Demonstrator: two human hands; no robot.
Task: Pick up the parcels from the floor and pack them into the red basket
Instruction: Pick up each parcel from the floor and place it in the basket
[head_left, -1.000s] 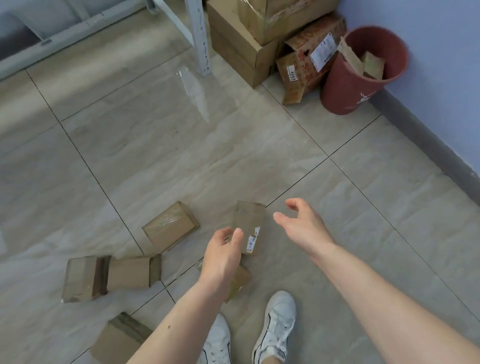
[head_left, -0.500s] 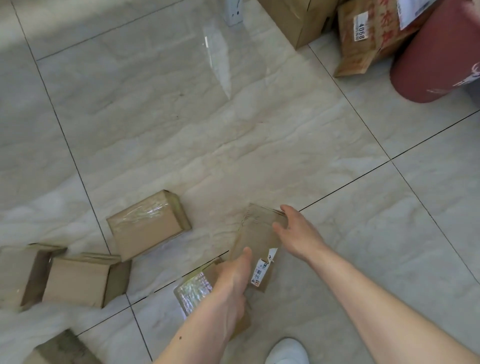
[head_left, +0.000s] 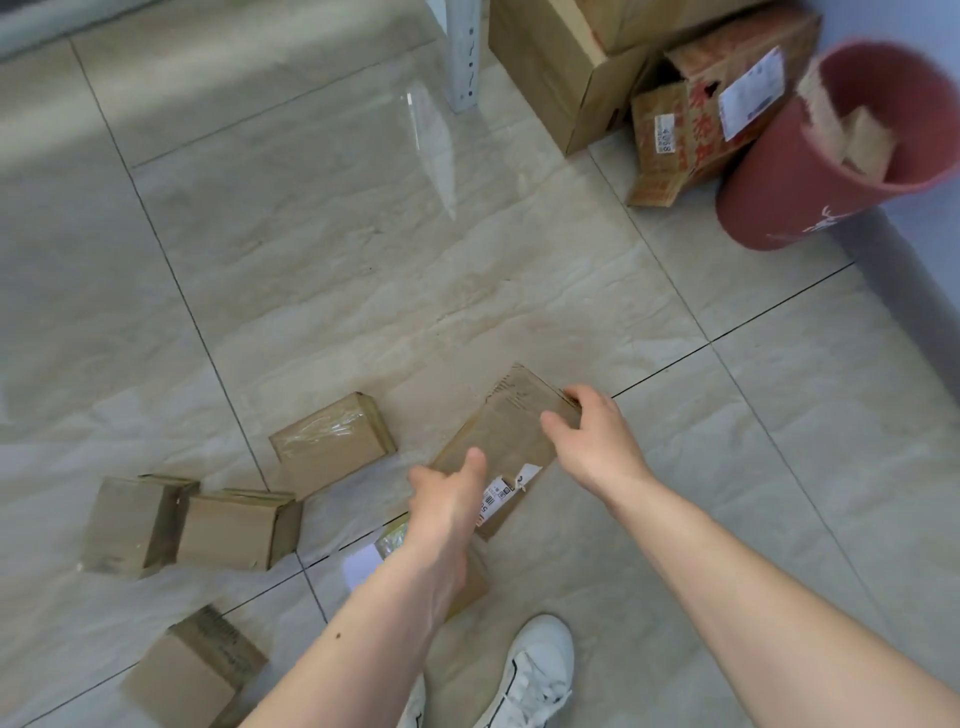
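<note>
Both hands on one parcel (head_left: 506, 441), centre-low in frame. Left hand (head_left: 449, 499) grips its near end beside the white label, thumb lying on the top face; right hand (head_left: 592, 441) grips the far corner, thumb on top, fingers wrapped over the edge. Grip at opposite ends likely keeps a long flat box level for the lift. Cannot tell whether it has left the floor (head_left: 363, 270).

Red basket (head_left: 810, 171) at upper right, against the wall, mouth tilted toward camera, cardboard pieces already inside. Just left of it: torn printed box (head_left: 696, 135) and big carton (head_left: 556, 73).

Remaining on floor: taped parcel (head_left: 332, 447) just left of the held one; two parcels side by side at lower left (head_left: 130, 525), (head_left: 234, 530); one at bottom left (head_left: 192, 670); one under the left forearm (head_left: 467, 582), mostly hidden.

Room: bare tile between hands and basket, a diagonal run up-right. Judgement: path open; tight spot is the basket mouth, partly filled, with the torn box crowding its left side. White shoe (head_left: 535, 670) close below the parcel.
</note>
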